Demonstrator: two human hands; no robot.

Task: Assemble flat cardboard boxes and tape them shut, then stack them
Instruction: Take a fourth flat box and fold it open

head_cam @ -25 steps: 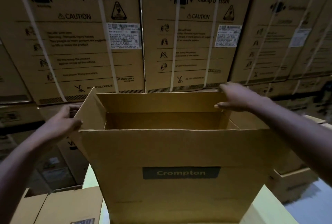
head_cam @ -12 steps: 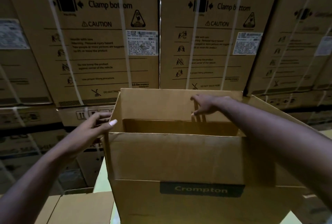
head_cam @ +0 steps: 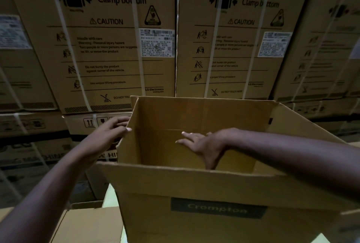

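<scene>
A brown cardboard box with a dark "Crompton" label stands open-topped right in front of me, its flaps upright. My right hand reaches down inside it, fingers straight, palm pressing flat on an inner flap that lies folded down. My left hand is outside the box, its thumb and fingers holding the upright left side flap near its top edge.
A wall of large strapped appliance cartons printed "Clamp bottom" and "CAUTION" rises just behind the box. More brown cartons lie at lower left below my left arm. A pale surface shows under the box.
My right hand moved from the far flap's top edge down into the box and now presses an inner flap flat. My left hand closed in onto the left flap. The camera tilted nearer.
</scene>
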